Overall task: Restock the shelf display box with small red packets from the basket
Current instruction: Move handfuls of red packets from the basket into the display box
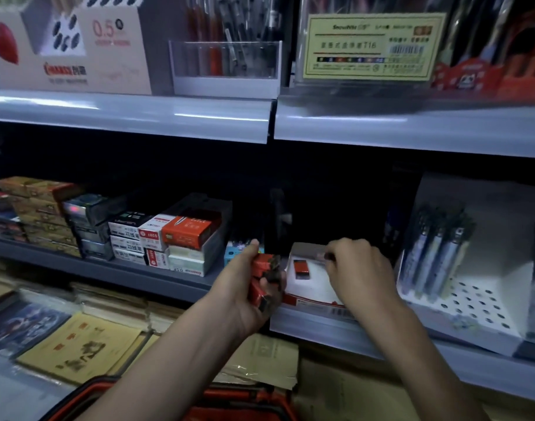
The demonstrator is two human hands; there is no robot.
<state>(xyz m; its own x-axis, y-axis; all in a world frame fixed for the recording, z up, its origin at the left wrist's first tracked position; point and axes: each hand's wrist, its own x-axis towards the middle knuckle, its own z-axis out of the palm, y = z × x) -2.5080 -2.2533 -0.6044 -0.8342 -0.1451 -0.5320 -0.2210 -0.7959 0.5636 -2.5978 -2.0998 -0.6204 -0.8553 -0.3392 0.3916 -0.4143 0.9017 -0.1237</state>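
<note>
My left hand (251,294) grips a stack of small red packets (263,281) just left of the display box (313,294), a low white box with a red front that sits on the lower shelf. One red packet (301,268) lies flat inside the box. My right hand (358,268) hovers over the box's right side with its fingers curled, pinching something small and dark at the fingertips; I cannot make out what it is. The red basket (229,402) shows at the bottom edge, below my arms.
Stacked stationery boxes (181,238) fill the lower shelf to the left. A white pen display (460,268) stands right of the box. The upper shelf (132,117) overhangs closely above. Paper pads and cardboard (87,344) lie below the shelf.
</note>
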